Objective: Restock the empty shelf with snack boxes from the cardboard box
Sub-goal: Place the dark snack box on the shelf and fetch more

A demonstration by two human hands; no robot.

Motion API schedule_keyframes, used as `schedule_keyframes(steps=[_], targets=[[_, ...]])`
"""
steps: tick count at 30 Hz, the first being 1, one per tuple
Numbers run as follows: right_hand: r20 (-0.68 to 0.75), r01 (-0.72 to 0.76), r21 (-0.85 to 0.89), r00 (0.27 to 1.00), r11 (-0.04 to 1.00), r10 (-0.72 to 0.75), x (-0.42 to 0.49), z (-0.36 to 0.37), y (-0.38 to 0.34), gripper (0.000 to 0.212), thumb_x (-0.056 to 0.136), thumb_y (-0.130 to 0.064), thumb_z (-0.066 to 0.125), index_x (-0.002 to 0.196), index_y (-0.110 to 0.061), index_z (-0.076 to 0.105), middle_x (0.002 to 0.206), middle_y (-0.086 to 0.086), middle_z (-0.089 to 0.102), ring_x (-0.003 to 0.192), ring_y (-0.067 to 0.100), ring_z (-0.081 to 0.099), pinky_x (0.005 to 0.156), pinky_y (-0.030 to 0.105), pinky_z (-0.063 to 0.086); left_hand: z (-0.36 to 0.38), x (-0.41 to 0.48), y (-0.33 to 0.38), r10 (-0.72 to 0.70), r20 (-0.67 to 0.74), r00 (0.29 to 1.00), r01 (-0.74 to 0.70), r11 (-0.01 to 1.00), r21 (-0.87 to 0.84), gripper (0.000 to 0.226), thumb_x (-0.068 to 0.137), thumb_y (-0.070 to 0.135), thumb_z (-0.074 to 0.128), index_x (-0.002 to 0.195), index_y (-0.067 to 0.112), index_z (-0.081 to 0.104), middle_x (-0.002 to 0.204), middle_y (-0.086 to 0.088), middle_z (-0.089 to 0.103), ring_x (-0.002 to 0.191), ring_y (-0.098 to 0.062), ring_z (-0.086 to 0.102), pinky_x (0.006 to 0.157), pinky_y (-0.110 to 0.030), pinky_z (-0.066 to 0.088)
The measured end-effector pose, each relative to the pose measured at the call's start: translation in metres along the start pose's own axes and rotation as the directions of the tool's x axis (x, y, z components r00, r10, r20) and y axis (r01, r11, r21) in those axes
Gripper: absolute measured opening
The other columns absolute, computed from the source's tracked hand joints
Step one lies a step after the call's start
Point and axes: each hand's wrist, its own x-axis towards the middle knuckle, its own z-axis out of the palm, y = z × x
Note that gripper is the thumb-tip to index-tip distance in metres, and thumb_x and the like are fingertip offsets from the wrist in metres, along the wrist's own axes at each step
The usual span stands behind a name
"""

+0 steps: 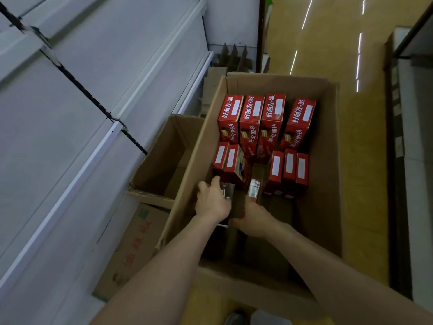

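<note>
Left hand [213, 201] and right hand [254, 218] are each clamped on a snack box [253, 191], six o'clock in cardboard box [328, 160], presumably for shelving.

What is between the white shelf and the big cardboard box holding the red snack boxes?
In the head view, a smaller open cardboard box stands there, and nearer a carton with red print.
</note>
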Motion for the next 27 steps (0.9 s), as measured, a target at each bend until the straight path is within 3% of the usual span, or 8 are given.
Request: schedule_keyframes(steps=[4, 7, 9, 14, 17, 20, 23, 27], targets=[[0.041, 0.003, 0.123, 0.999, 0.992, -0.008, 0.003, 0.008, 0.006, 0.077, 0.079, -0.021, 0.074, 0.139, -0.024, 0.026, 0.118, -0.001, 0.056, 0.101, 0.013, 0.061, 0.084, 0.031, 0.053, 0.0, 0.005, 0.0, -0.119, 0.204, 0.972, 0.195, 0.891, -0.409, 0.058, 0.094, 0.022, 0.061, 0.146, 0.028, 0.035, 0.137, -0.006, 0.048, 0.113, -0.023, 0.055, 0.088, -0.039, 0.053], [-0.012, -0.005, 0.264, 1.0, 0.965, 0.008, 0.007, 0.011, 0.009, 0.094, 0.074, -0.027, 0.079, 0.145, -0.023, 0.018, 0.13, 0.0, 0.051, 0.117, 0.019, 0.054, 0.098, 0.038, 0.048, 0.003, 0.005, -0.004, -0.184, 0.336, 0.924, 0.346, 0.778, -0.524, 0.042, 0.099, 0.038, 0.051, 0.139, 0.027, 0.046, 0.122, -0.002, 0.059, 0.101, -0.017, 0.056, 0.078, -0.034, 0.05], [-0.08, -0.038, 0.34, 0.994, 0.94, 0.069, 0.007, 0.01, 0.008, 0.095, 0.076, -0.027, 0.078, 0.146, -0.023, 0.014, 0.133, 0.002, 0.049, 0.121, 0.023, 0.052, 0.099, 0.04, 0.047, 0.007, 0.006, -0.009, -0.215, 0.421, 0.881, 0.443, 0.687, -0.576, 0.04, 0.098, 0.048, 0.047, 0.129, 0.025, 0.056, 0.114, -0.003, 0.063, 0.099, -0.018, 0.058, 0.08, -0.035, 0.051], [-0.184, -0.083, 0.332, 0.971, 0.94, 0.151, -0.003, -0.011, 0.002, 0.076, 0.08, -0.021, 0.073, 0.142, -0.023, 0.029, 0.13, 0.004, 0.051, 0.119, 0.023, 0.053, 0.094, 0.038, 0.048, 0.016, 0.001, -0.019, -0.255, 0.491, 0.833, 0.528, 0.632, -0.567, 0.044, 0.098, 0.045, 0.047, 0.135, 0.022, 0.053, 0.127, -0.012, 0.06, 0.118, -0.029, 0.055, 0.104, -0.044, 0.041], [-0.166, -0.019, 0.383, 0.982, 0.924, 0.09, -0.026, -0.04, -0.003, 0.052, 0.08, -0.022, 0.072, 0.125, -0.022, 0.046, 0.114, 0.001, 0.06, 0.105, 0.019, 0.06, 0.091, 0.042, 0.053, 0.015, -0.008, -0.024, -0.254, 0.48, 0.84, 0.52, 0.633, -0.574, 0.047, 0.099, 0.043, 0.047, 0.139, 0.02, 0.05, 0.135, -0.013, 0.056, 0.125, -0.032, 0.05, 0.107, -0.045, 0.038], [-0.163, 0.047, 0.431, 0.986, 0.901, 0.027, -0.063, -0.079, -0.012, 0.022, 0.087, -0.02, 0.065, 0.103, -0.026, 0.051, 0.101, 0.0, 0.065, 0.093, 0.016, 0.063, 0.079, 0.034, 0.057, 0.006, -0.012, -0.027, -0.248, 0.441, 0.863, 0.496, 0.587, -0.64, 0.049, 0.095, 0.048, 0.052, 0.133, 0.018, 0.057, 0.126, -0.015, 0.062, 0.117, -0.033, 0.057, 0.105, -0.049, 0.043], [-0.211, 0.075, 0.525, 0.977, 0.848, 0.044, -0.096, -0.112, -0.012, 0.029, 0.088, -0.022, 0.064, 0.114, -0.019, 0.053, 0.102, 0.005, 0.071, 0.092, 0.019, 0.068, 0.071, 0.033, 0.06, -0.01, -0.017, -0.026, -0.209, 0.468, 0.858, 0.506, 0.501, -0.703, 0.052, 0.092, 0.056, 0.052, 0.126, 0.017, 0.061, 0.126, -0.018, 0.061, 0.118, -0.033, 0.055, 0.108, -0.05, 0.04], [-0.24, 0.104, 0.665, 0.967, 0.74, 0.08, -0.133, -0.138, -0.005, 0.031, 0.088, -0.019, 0.059, 0.119, -0.013, 0.055, 0.101, 0.01, 0.073, 0.098, 0.026, 0.067, 0.073, 0.037, 0.058, -0.032, -0.037, -0.006, 0.03, 0.537, 0.843, 0.508, 0.286, -0.813, 0.045, 0.091, 0.054, 0.055, 0.11, 0.014, 0.067, 0.112, -0.022, 0.066, 0.111, -0.037, 0.058, 0.104, -0.055, 0.04]])
